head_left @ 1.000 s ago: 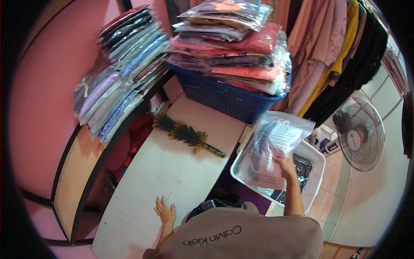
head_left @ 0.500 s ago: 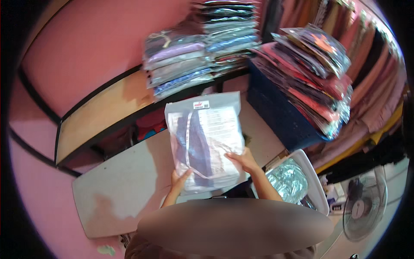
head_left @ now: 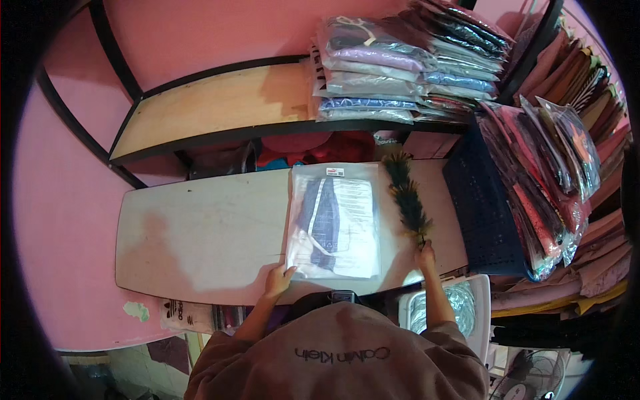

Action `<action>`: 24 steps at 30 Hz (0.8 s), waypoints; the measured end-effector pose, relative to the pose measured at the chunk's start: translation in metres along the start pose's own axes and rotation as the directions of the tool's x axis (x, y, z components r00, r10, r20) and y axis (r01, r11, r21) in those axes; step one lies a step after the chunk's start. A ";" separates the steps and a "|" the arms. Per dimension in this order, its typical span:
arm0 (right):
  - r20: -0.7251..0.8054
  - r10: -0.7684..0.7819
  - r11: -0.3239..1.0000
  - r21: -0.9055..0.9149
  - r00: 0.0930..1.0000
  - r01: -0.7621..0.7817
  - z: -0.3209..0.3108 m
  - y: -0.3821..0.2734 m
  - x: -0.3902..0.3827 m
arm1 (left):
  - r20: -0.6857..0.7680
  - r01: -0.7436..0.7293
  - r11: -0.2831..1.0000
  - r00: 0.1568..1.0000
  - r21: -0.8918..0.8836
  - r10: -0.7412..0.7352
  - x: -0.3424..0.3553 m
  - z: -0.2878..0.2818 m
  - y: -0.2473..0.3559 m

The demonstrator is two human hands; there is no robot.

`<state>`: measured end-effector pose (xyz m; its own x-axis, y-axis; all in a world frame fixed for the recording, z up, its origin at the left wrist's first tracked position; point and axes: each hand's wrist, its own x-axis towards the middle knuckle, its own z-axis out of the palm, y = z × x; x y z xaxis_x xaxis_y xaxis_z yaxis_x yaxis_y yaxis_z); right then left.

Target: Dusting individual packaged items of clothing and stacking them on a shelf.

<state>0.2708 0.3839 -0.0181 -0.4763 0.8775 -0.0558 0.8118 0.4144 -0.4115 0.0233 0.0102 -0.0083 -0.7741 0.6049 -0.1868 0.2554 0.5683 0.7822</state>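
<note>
Frosted plastic bag [head_left: 357,230] already lies flat beside the left hand [head_left: 278,281], grip unclear; right hand [head_left: 425,256] grasps a duster [head_left: 407,199], not touching the bag.

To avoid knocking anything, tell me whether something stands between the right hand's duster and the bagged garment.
Nothing visible does: the green feather duster, held in the right hand, is just right of the bagged garment, with only white tabletop showing between them.
</note>
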 end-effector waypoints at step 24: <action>0.684 -0.445 0.696 -0.142 0.578 0.704 -0.030 -0.148 -0.018 | 0.123 -0.018 0.969 0.992 0.248 -0.013 -0.048 -0.007 -0.030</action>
<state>0.1692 0.3143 0.0713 -0.8677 0.1574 -0.4714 0.2774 0.9404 -0.1967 0.0487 -0.0395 -0.0190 -0.7004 0.6613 -0.2684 0.4049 0.6779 0.6136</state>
